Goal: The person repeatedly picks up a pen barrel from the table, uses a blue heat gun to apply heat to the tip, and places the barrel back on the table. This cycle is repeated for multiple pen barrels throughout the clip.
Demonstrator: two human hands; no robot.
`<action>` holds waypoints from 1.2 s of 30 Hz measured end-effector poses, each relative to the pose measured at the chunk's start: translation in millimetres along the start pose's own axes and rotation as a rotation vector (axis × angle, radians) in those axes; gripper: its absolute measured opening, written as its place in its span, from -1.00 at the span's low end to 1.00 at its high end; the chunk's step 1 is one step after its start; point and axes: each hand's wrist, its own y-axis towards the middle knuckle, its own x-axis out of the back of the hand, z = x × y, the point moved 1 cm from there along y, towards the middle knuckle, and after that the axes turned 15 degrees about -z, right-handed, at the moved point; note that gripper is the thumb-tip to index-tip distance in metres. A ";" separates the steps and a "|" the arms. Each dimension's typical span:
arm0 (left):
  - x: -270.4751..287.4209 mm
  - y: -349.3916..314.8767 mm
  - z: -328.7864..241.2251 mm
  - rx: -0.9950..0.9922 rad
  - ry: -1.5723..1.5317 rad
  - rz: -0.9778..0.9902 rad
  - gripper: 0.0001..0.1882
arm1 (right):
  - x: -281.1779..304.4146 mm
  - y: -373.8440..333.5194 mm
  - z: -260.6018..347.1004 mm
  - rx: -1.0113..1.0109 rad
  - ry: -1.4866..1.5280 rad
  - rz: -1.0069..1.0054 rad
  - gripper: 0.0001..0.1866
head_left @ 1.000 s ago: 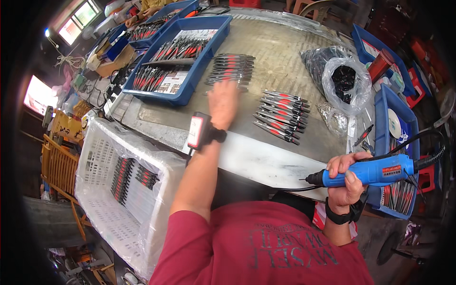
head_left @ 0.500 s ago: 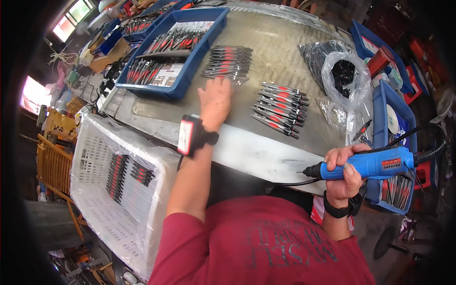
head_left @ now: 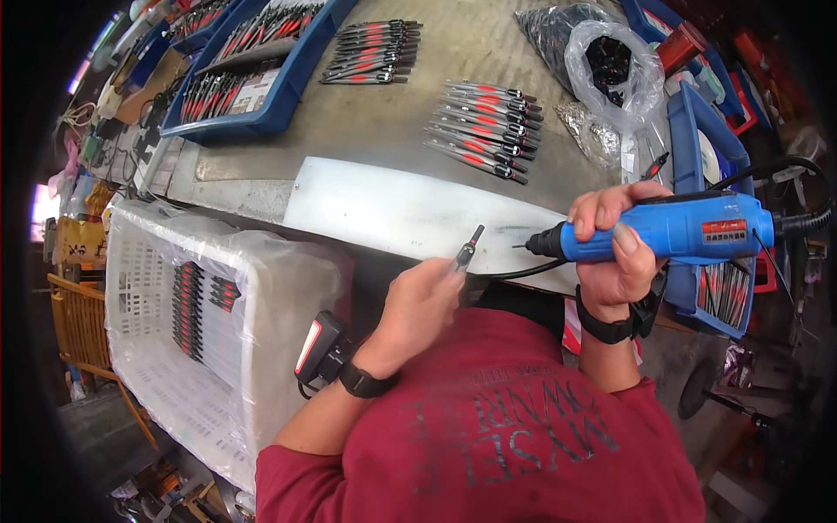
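The largest lettering is on the maroon cloth T-shirt (head_left: 558, 475), lower centre of the frame: rows of dark Latin capitals, upside down in the frame (the smallest row sits uppermost, its letters hard to make out). Right of centre, the blue cylindrical electric screwdriver (head_left: 663, 228) bears a red rectangular label (head_left: 724, 232) with rows of small pale characters, too fine to read surely. A yellow-tan packet (head_left: 80, 246) at the left edge shows dark, blurred characters. In the upper left, a white printed paper sheet (head_left: 253, 94) inside the blue plastic tray (head_left: 301, 78) carries print too small to read.
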 end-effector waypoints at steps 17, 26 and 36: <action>-7.7 6.6 11.6 0.177 -0.113 -0.027 -0.77 | -27.8 -9.4 -19.5 -0.075 -0.053 0.099 -0.39; -11.7 5.9 12.1 0.144 -0.117 -0.029 -0.75 | -34.1 -13.0 -23.6 -0.091 -0.116 0.095 -0.36; -12.3 7.1 13.8 0.131 -0.089 -0.039 -0.76 | -38.7 -12.8 -25.7 -0.108 -0.181 0.140 -0.44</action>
